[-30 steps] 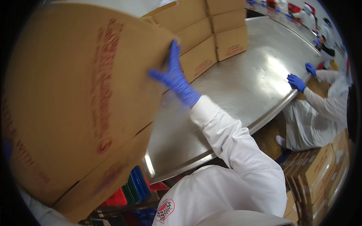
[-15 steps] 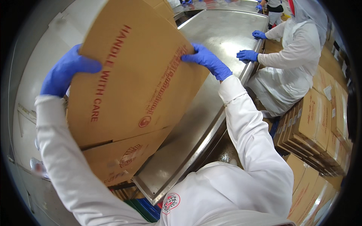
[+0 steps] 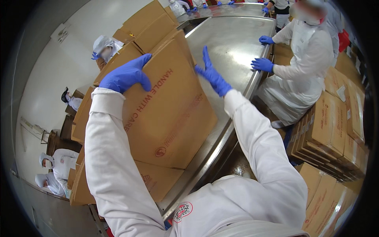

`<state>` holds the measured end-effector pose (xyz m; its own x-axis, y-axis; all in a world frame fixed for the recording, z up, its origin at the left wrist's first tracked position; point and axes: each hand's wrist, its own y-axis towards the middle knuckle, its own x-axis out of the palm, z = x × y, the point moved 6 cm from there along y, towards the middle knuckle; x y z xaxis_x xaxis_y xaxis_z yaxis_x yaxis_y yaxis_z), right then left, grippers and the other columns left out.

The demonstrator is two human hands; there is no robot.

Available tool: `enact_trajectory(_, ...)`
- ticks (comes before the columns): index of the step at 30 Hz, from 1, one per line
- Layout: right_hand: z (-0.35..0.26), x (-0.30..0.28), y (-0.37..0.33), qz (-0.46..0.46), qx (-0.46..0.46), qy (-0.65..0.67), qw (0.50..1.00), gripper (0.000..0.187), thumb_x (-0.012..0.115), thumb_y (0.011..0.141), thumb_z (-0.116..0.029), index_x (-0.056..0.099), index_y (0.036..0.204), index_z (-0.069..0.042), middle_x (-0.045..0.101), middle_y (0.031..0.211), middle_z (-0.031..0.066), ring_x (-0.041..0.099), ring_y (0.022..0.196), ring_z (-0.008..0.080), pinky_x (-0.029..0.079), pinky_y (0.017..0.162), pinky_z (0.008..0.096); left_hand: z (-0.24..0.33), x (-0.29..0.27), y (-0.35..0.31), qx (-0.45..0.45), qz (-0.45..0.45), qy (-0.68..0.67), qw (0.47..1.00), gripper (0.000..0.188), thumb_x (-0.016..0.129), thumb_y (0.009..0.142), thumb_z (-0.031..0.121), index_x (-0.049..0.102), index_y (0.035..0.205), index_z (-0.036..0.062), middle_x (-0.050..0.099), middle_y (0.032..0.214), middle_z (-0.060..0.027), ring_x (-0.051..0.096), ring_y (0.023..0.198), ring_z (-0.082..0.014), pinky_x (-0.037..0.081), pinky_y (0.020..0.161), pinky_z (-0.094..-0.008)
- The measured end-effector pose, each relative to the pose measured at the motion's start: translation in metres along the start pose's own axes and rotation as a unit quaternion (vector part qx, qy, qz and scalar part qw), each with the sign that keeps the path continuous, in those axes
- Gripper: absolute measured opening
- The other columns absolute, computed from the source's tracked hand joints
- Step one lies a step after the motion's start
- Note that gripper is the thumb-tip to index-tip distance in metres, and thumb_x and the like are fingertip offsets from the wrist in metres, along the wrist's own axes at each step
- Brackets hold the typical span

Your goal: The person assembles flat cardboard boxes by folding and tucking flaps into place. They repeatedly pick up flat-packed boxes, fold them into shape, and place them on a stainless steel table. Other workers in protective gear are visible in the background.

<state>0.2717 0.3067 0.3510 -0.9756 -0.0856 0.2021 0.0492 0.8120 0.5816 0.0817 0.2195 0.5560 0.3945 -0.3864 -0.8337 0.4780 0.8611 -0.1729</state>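
A large brown cardboard box (image 3: 181, 118) with red printing stands tilted over the near left part of a steel table (image 3: 233, 43). My left hand (image 3: 126, 77), in a blue glove, grips its upper edge, with the thumb on the printed face and the fingers reaching over the top. Just off the box's right edge is my blue-gloved right hand (image 3: 216, 79). Its fingers are stretched up and apart, and the thumb points at the cardboard, perhaps brushing it. Behind the printed panel, more cardboard panels and flaps (image 3: 152, 23) spread to the left and far side.
Across the table a co-worker in a white apron (image 3: 302, 75) rests both blue-gloved hands (image 3: 262, 64) near its right edge. Stacks of closed cartons (image 3: 327, 126) stand at the right. Several people in white are at the left and far end. A white wall (image 3: 51, 75) runs along the left.
The box has swung right and its other panels now show behind the front one. My left hand has moved right with it. My right hand has let go and spread its fingers.
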Motion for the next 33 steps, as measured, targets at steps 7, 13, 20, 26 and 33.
enact_trajectory(7, 0.037, 0.058, 0.037, -0.096, 0.205, 0.227, 0.947, 0.076, 0.04, 0.095, -0.057, 0.024, 0.147, -0.003, 0.034, 0.146, 0.0105, 0.035, 0.132, 0.0237, 0.029, 0.109, 0.0345, 0.002, -0.008, -0.021, -0.022, 0.024, 0.024, 0.999, 0.076, 0.068, 0.061, -0.004, 0.046, 0.133, 0.0033, 0.056, 0.121, -0.0051, 0.05, 0.112, -0.0168, 0.037, 0.1, -0.0279)
enact_trajectory(13, 0.017, 0.109, 0.003, -0.14, 0.16, 0.331, 0.919, 0.077, 0.055, 0.089, -0.046, 0.027, 0.146, -0.003, 0.04, 0.142, 0.0102, 0.04, 0.128, 0.0213, 0.033, 0.106, 0.033, -0.03, -0.045, -0.083, -0.081, 0.148, 0.217, 0.961, 0.055, 0.072, 0.067, 0.008, 0.054, 0.118, 0.0016, 0.059, 0.108, -0.0146, 0.056, 0.103, -0.0265, 0.043, 0.091, -0.0318)
enact_trajectory(20, -0.035, 0.114, -0.021, -0.216, 0.125, 0.209, 0.946, 0.084, 0.075, 0.078, -0.025, 0.029, 0.146, -0.004, 0.046, 0.138, 0.0093, 0.046, 0.124, 0.0197, 0.039, 0.102, 0.0319, -0.071, 0.023, -0.168, -0.011, 0.383, 0.543, 0.747, 0.094, 0.08, 0.066, 0.024, 0.031, 0.146, 0.0221, 0.04, 0.138, -0.0119, 0.037, 0.128, -0.0322, 0.03, 0.105, -0.0521)
enact_trajectory(26, -0.02, 0.099, -0.023, -0.122, 0.137, 0.15, 0.972, 0.082, 0.079, 0.072, -0.009, 0.036, 0.141, -0.003, 0.053, 0.129, 0.0106, 0.053, 0.117, 0.021, 0.044, 0.098, 0.0344, -0.284, 0.034, -0.351, -0.111, 0.797, 0.196, 0.56, 0.067, 0.056, 0.092, 0.044, 0.034, 0.143, 0.0078, 0.038, 0.141, -0.0125, 0.035, 0.131, -0.0297, 0.026, 0.111, -0.0411)
enact_trajectory(33, -0.014, 0.063, -0.041, -0.105, 0.138, 0.138, 0.975, 0.075, 0.081, 0.067, -0.021, 0.046, 0.13, 0.001, 0.06, 0.117, 0.0113, 0.061, 0.104, 0.0228, 0.05, 0.09, 0.0346, -0.514, 0.147, -0.414, -0.035, 0.67, -0.567, 0.477, 0.067, 0.04, 0.094, 0.057, 0.034, 0.142, 0.0099, 0.038, 0.142, -0.0109, 0.036, 0.129, -0.0276, 0.027, 0.11, -0.0416)
